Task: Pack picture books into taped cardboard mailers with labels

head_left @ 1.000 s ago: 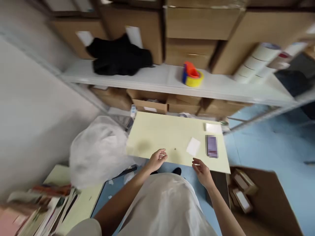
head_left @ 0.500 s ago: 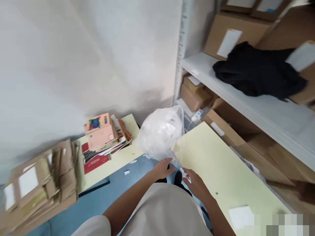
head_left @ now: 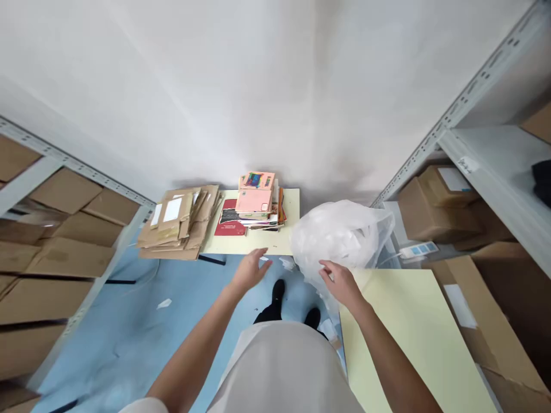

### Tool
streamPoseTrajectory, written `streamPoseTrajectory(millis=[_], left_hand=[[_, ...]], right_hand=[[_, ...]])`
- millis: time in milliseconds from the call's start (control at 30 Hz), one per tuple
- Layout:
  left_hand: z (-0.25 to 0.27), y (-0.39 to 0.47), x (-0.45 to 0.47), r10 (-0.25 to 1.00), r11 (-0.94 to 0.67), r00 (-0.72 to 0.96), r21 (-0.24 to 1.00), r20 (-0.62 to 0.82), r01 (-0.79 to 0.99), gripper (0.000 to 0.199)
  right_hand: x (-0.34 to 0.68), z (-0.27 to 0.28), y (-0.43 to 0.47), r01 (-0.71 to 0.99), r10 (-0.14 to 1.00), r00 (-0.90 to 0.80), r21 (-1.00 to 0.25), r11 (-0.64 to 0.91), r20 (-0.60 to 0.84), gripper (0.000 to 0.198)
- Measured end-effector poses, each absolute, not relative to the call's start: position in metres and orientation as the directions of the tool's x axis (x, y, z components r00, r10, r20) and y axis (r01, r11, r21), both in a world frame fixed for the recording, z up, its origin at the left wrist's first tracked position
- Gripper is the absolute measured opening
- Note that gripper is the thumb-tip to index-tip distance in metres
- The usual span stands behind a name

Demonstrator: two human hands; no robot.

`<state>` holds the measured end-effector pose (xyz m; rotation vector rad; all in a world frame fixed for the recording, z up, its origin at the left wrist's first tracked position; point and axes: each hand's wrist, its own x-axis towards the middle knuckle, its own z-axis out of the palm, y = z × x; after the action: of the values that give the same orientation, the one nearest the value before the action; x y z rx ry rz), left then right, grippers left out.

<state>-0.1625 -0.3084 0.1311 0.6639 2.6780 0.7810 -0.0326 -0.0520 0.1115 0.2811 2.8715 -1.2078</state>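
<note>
My left hand (head_left: 251,270) is in the air with fingers apart, holding nothing, just short of the front edge of the pale yellow table (head_left: 289,221). On that table are a stack of books (head_left: 275,215) with pink boxes (head_left: 255,199) on top, a red book (head_left: 230,221) beside it, and flattened cardboard (head_left: 183,221) at the left. My right hand (head_left: 340,280) is open and holds nothing. It hovers in front of the white translucent plastic bag (head_left: 340,232); I cannot tell whether the fingertips touch it.
A second pale yellow table (head_left: 408,338) extends at the right, alongside open cardboard boxes (head_left: 486,321). Metal shelves with boxes (head_left: 64,252) stand at the left. A white power strip (head_left: 418,250) sits behind the bag. Paper scraps (head_left: 164,303) lie on the blue floor.
My view has swung left, bringing the left shelves into sight. My hands have spread apart, the left one reaching toward the table with the books.
</note>
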Motion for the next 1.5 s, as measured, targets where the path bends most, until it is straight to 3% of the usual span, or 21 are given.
streamPoseTrajectory(millis=[133, 333, 500, 667, 767, 1000, 1100, 1300, 1433, 1500], left_hand=[[0.140, -0.343, -0.205, 0.409, 0.771, -0.910, 0.509, 0.066, 0.384, 0.041], [0.143, -0.367, -0.279, 0.486, 0.764, -0.862, 0.409, 0.143, 0.499, 0.032], [0.139, -0.364, -0.341, 0.633, 0.711, -0.772, 0.345, 0.063, 0.612, 0.035], [0.116, -0.358, -0.372, 0.727, 0.631, -0.686, 0.361, 0.036, 0.687, 0.041], [0.102, -0.358, -0.378, 0.756, 0.580, -0.652, 0.404, 0.056, 0.708, 0.032], [0.095, -0.370, -0.376, 0.776, 0.527, -0.625, 0.459, 0.084, 0.715, 0.032], [0.096, -0.379, -0.375, 0.810, 0.512, -0.584, 0.419, 0.057, 0.750, 0.036], [0.101, -0.387, -0.374, 0.857, 0.463, -0.515, 0.389, 0.035, 0.797, 0.043], [0.105, -0.389, -0.380, 0.793, 0.528, -0.609, 0.459, 0.036, 0.715, 0.045], [0.106, -0.390, -0.387, 0.719, 0.547, -0.692, 0.557, 0.069, 0.624, 0.039]], right_hand=[[-0.104, 0.129, -0.079, -0.008, -0.019, -1.000, -0.537, 0.844, -0.015, 0.035], [-0.199, 0.132, -0.133, -0.169, -0.177, -0.984, -0.339, 0.926, 0.007, 0.052], [-0.270, 0.129, -0.170, -0.085, -0.092, -0.995, -0.214, 0.973, -0.022, 0.058], [-0.301, 0.119, -0.190, 0.027, 0.017, -0.997, -0.152, 0.988, -0.072, 0.056], [-0.304, 0.116, -0.196, 0.060, 0.050, -0.994, -0.103, 0.993, -0.098, 0.053], [-0.301, 0.118, -0.209, 0.062, 0.063, -0.993, 0.009, 0.998, -0.102, 0.049], [-0.295, 0.116, -0.219, 0.064, 0.064, -0.992, 0.008, 0.998, -0.109, 0.045], [-0.291, 0.118, -0.225, 0.150, 0.137, -0.985, -0.133, 0.980, -0.107, 0.035], [-0.295, 0.126, -0.212, 0.201, 0.192, -0.979, -0.185, 0.962, -0.062, 0.035], [-0.295, 0.128, -0.204, 0.291, 0.312, -0.950, -0.292, 0.911, 0.024, 0.039]])
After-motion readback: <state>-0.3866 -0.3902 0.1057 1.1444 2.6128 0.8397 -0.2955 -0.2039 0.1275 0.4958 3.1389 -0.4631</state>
